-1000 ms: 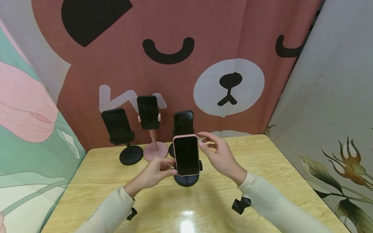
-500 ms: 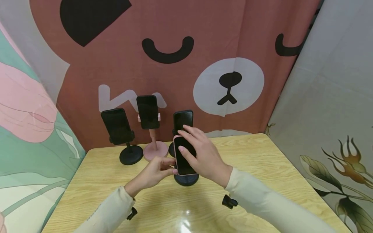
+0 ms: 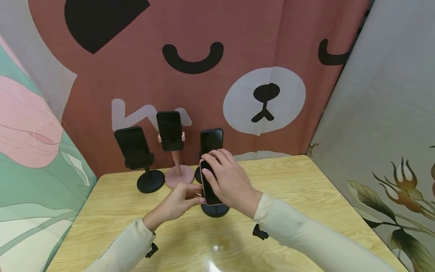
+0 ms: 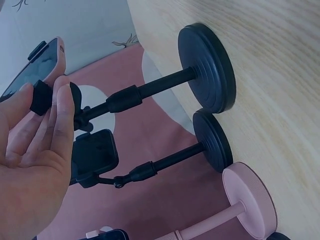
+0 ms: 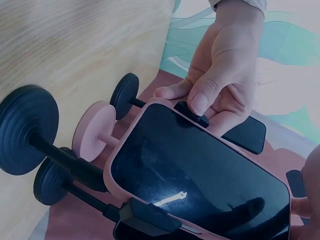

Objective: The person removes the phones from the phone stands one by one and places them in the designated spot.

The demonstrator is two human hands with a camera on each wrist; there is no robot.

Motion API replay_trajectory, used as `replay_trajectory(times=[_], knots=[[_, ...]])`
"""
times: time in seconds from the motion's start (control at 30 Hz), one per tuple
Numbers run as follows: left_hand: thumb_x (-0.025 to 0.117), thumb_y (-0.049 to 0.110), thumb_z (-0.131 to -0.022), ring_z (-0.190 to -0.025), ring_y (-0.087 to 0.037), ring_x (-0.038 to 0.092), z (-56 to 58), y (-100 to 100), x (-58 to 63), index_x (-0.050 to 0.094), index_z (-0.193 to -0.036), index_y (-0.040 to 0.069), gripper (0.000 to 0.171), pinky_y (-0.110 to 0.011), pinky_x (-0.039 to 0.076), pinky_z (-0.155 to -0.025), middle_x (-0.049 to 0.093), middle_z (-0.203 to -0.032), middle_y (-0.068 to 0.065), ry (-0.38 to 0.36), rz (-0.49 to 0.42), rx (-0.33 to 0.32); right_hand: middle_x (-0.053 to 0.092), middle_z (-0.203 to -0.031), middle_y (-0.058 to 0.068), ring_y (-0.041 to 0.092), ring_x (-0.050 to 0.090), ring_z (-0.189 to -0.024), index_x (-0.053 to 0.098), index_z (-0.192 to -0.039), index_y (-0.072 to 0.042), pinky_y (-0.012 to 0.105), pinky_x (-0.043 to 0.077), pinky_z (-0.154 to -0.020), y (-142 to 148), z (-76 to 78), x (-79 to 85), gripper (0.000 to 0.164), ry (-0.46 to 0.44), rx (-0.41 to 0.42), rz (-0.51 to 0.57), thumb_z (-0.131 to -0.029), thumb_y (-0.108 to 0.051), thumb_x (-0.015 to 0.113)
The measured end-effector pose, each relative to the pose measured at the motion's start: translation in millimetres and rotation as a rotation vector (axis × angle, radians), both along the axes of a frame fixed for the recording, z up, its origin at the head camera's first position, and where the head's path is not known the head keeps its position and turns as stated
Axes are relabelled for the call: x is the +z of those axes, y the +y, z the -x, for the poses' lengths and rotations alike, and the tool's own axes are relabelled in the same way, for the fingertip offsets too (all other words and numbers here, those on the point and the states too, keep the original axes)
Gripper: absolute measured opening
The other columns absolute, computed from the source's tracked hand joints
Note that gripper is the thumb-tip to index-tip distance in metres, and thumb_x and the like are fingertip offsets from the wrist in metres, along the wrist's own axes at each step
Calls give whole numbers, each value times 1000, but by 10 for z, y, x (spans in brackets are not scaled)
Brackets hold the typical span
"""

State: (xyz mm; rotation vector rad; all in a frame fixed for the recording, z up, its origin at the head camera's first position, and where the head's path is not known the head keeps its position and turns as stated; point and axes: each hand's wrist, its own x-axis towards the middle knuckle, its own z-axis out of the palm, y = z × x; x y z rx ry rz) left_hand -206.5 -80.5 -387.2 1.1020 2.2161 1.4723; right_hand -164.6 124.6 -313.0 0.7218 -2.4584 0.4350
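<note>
A smartphone in a pink case [image 5: 200,170] sits in the clamp of a black phone stand [image 4: 207,70], its dark screen facing me. My left hand [image 3: 176,204] pinches the clamp's side arm [image 5: 192,114] between thumb and fingers, at the phone's left edge. Across the phone's upper right part lies my right hand [image 3: 232,183], fingers bent over the top end and thumb at the screen side. In the right wrist view only a little of this hand shows, at the right edge by the phone's top end. Much of the screen is hidden under it in the head view.
Behind stand another black phone [image 3: 211,139] on a black stand, a phone [image 3: 170,130] on a pink stand [image 3: 180,175], and a tilted phone [image 3: 133,147] on a black stand at left. The wooden table [image 3: 289,211] meets a bear-print curtain [image 3: 204,90] at the back.
My right hand has moved left from beside the phone onto its upper part, fingers now over the top end. The left hand keeps its pinch on the clamp.
</note>
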Motion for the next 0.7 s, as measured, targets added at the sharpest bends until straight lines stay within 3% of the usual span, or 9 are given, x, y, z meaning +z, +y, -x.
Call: replay_trajectory(times=[0.2, 0.4, 0.7], knots=[[66, 7, -98, -103, -22, 75, 4, 0, -2, 65, -133, 1, 36, -31, 61, -91, 70, -128, -18, 7, 10, -2, 64, -130, 4, 26, 54, -123, 64, -124, -13, 42, 56, -100, -20, 71, -4, 31, -45, 37, 108, -102, -34, 61], [66, 8, -97, -103, -21, 75, 8, 15, 1, 64, -134, 1, 37, -31, 61, -91, 69, -129, -18, 5, 16, -2, 71, -115, 1, 21, 58, -109, 69, -113, -15, 38, 60, -83, -35, 130, -46, 27, -6, 27, 227, -94, -33, 74], [66, 8, -98, -103, -19, 75, 7, 7, -4, 63, -135, 0, 38, -30, 61, -90, 68, -130, -19, 3, 14, -1, 73, -99, -3, 18, 59, -96, 69, -105, -17, 30, 57, -64, -97, 151, -44, 27, 39, -53, 214, -89, -35, 79]])
